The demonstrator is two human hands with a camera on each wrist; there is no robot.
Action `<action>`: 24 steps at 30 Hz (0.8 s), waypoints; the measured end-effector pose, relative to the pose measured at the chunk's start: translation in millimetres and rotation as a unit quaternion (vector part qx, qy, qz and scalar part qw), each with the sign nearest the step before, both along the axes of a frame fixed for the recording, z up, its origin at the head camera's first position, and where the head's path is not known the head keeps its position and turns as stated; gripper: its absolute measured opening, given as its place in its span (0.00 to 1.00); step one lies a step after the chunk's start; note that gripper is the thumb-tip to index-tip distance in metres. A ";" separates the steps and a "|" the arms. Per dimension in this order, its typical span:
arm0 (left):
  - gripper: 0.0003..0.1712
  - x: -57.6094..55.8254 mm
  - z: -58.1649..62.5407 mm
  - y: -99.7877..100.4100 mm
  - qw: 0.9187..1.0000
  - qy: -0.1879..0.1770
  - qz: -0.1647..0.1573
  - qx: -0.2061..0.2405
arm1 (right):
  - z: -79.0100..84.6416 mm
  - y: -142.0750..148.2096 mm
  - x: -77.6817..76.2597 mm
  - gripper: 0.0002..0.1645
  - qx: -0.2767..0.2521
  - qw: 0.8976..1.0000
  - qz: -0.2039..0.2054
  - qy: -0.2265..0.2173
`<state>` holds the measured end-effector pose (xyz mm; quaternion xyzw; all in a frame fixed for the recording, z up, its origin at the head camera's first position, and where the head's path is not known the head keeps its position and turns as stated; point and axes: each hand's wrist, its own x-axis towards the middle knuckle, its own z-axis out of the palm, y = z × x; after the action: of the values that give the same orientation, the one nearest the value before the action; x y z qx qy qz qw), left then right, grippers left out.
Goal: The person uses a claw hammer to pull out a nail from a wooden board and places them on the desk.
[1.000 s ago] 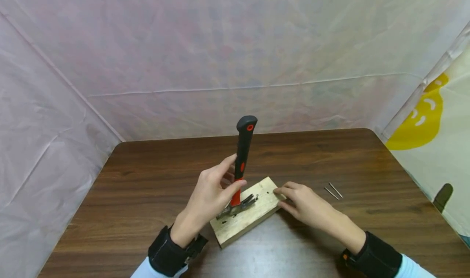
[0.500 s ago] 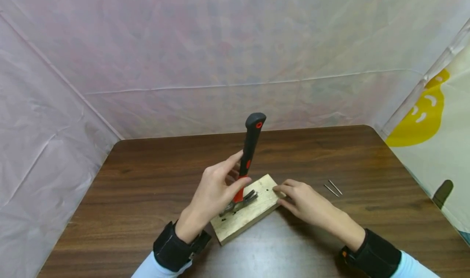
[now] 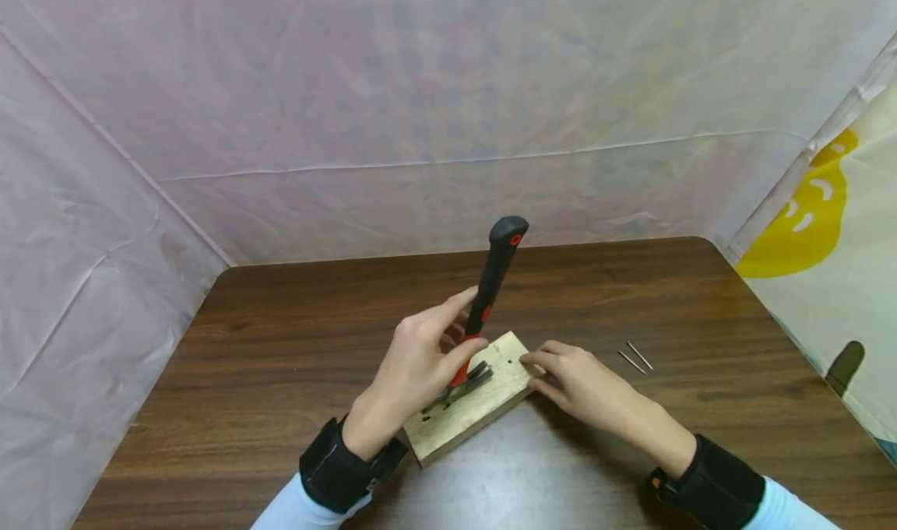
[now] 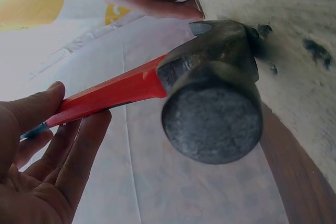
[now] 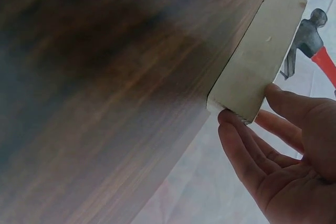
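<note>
A claw hammer (image 3: 496, 269) with a black-and-red handle stands on the pale wooden block (image 3: 483, 409), its metal head (image 4: 220, 82) low over the top face. My left hand (image 3: 423, 359) holds the handle's lower part between thumb and fingers. The claw end points toward the block's right end, and the round striking face is turned to the left wrist camera. My right hand (image 3: 578, 382) grips the block's right end, its thumb and fingertips (image 5: 228, 116) against the wood. Several dark holes or marks dot the block's top. Whether the claw holds a nail cannot be made out.
Two loose nails (image 3: 634, 357) lie on the brown wooden table (image 3: 301, 343), right of the block. Pale sheeting (image 3: 420, 110) hangs behind and at the sides. A yellow printed figure (image 3: 806, 219) is on the right sheet.
The hammer's handle has tilted to the right, and my left hand has moved slightly right with it. My right hand stays at the block's end, and the nails have not moved.
</note>
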<state>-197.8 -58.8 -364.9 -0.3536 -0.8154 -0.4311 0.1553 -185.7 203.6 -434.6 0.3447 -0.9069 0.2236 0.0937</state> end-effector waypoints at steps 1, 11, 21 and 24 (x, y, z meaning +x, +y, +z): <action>0.38 -0.1 -0.2 0.3 1.000 0.001 0.000 0.000 | 0.1 0.0 0.1 0.16 0.000 1.000 0.000 -0.001; 0.36 -3.0 1.1 3.4 1.000 -0.004 0.003 -0.005 | 1.4 0.4 0.4 0.16 0.004 1.000 -0.003 -0.007; 0.42 -5.1 0.6 3.4 1.000 0.014 -0.010 -0.014 | 1.3 0.6 -0.5 0.16 0.001 1.000 0.000 -0.008; 0.43 -6.6 1.5 4.5 1.000 0.017 -0.012 -0.020 | 1.4 0.9 -1.1 0.17 0.002 1.000 -0.001 -0.007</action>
<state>-204.3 -54.2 -363.5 -0.3739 -0.8167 -0.4107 0.1566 -186.8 204.5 -433.2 0.3426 -0.9083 0.2237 0.0872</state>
